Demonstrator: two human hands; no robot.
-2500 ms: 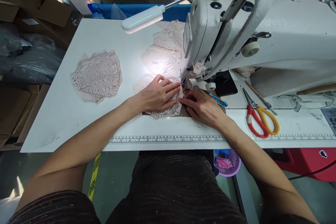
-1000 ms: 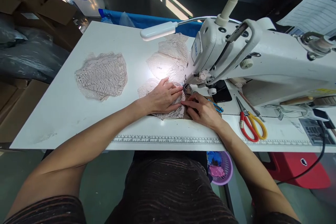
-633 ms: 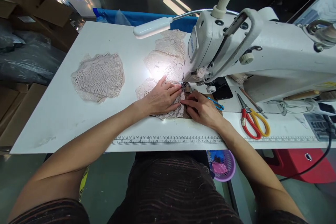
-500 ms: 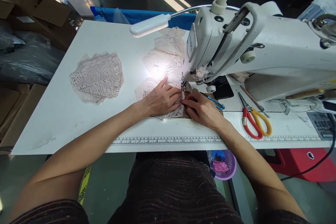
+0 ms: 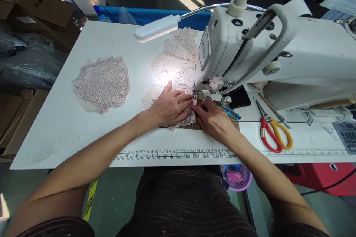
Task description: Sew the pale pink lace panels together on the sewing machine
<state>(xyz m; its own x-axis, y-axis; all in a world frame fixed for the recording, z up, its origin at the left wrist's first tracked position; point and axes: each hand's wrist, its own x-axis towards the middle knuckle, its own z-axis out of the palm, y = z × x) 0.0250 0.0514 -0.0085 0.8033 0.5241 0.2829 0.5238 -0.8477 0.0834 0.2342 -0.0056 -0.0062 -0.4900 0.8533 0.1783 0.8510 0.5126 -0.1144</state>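
Note:
Pale pink lace fabric [image 5: 174,68] lies under the needle end of a white sewing machine [image 5: 250,48], lit by its lamp. Spread flat, my left hand [image 5: 171,105] presses on the lace just left of the presser foot [image 5: 195,95]. My right hand [image 5: 214,118] is at the lace's right edge by the foot, thumb and forefinger pinched together at the fabric edge. Its other fingers are curled and partly hidden. A blue-handled small tool [image 5: 230,112] lies right beside that hand.
Another lace pile [image 5: 101,85] lies on the left of the white table [image 5: 63,133]. Right of the machine's needle are red and yellow scissors [image 5: 274,129] and a dark phone [image 5: 237,97]. A ruler strip [image 5: 167,153] runs along the front edge; a purple basket [image 5: 244,177] stands below.
The view has shifted slightly, so the machine appears larger and farther right. Both hands stay at the lace by the foot; a pale strip now shows at the right fingertips.

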